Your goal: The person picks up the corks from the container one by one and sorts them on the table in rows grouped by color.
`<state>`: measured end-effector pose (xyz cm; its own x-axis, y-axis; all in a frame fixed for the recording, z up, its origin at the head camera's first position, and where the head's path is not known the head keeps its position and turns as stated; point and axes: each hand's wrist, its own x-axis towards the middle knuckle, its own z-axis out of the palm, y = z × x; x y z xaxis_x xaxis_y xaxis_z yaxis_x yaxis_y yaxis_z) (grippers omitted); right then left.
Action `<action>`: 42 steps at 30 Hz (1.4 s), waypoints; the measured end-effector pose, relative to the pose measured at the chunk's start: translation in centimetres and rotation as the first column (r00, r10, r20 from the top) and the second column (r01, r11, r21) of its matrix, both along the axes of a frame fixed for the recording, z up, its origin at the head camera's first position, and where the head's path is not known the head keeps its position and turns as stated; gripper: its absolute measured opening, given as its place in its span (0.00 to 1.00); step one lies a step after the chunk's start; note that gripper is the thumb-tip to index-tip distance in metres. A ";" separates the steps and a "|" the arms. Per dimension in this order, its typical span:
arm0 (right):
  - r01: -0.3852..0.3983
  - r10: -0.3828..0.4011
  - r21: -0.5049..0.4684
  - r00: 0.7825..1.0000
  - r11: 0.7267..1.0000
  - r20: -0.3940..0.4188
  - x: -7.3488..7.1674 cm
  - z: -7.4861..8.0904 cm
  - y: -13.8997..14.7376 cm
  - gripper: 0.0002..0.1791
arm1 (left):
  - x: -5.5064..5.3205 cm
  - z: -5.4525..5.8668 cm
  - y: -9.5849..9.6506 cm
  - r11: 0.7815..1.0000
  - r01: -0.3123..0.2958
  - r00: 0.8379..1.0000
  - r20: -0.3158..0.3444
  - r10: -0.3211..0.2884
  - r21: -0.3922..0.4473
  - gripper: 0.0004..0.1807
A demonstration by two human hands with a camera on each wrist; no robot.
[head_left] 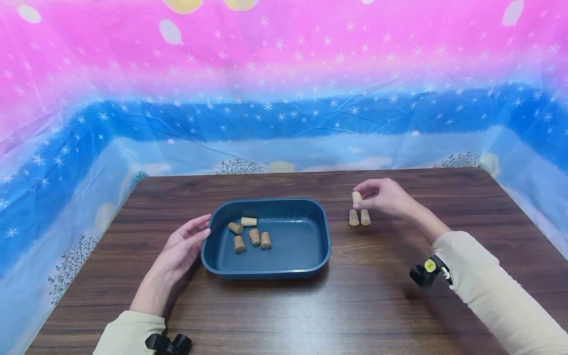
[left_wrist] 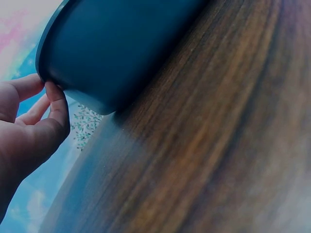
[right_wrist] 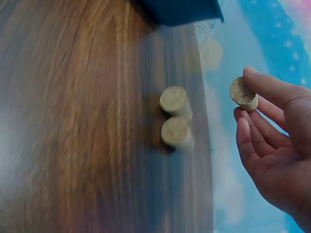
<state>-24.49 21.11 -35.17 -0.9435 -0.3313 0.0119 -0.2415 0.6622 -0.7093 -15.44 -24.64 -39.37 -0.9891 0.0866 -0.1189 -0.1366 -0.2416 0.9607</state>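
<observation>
My right hand (head_left: pixel 382 198) pinches a tapered cork stopper (head_left: pixel 357 196) between thumb and fingers. In the right wrist view the held cork (right_wrist: pixel 243 94) is off the table. Two more corks, a left one (head_left: pixel 353 218) and a right one (head_left: pixel 365 217), stand side by side on the table just under it. At the left end of a dark blue rectangular dish (head_left: pixel 266 272), my left hand (head_left: pixel 179 249) holds the rim with thumb and fingers; the left wrist view shows this grip on the dish (left_wrist: pixel 121 48) too. Inside the dish's left half are several corks (head_left: pixel 254 237).
The dish and corks are on a dark wood-grain table (head_left: pixel 284 315). A pink and blue snowflake-patterned cloth (head_left: pixel 284 113) hangs behind the table and along both sides. Small black cameras are strapped at both wrists.
</observation>
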 end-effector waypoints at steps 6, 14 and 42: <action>0.013 -0.013 0.003 1.000 1.000 -0.007 0.1 -0.8 1.9 0.24 | 0.0 0.1 0.0 1.000 -0.001 1.000 0.009 0.001 -0.017 0.14; 0.036 -0.035 -0.014 0.999 0.999 0.039 0.3 -2.1 4.2 0.25 | 0.1 0.1 0.0 1.000 0.000 1.000 0.017 0.001 -0.026 0.14; 0.096 -0.093 -0.035 0.993 0.995 0.070 0.9 -5.7 6.3 0.30 | 0.1 0.0 0.0 1.000 -0.004 1.000 0.011 0.004 -0.024 0.14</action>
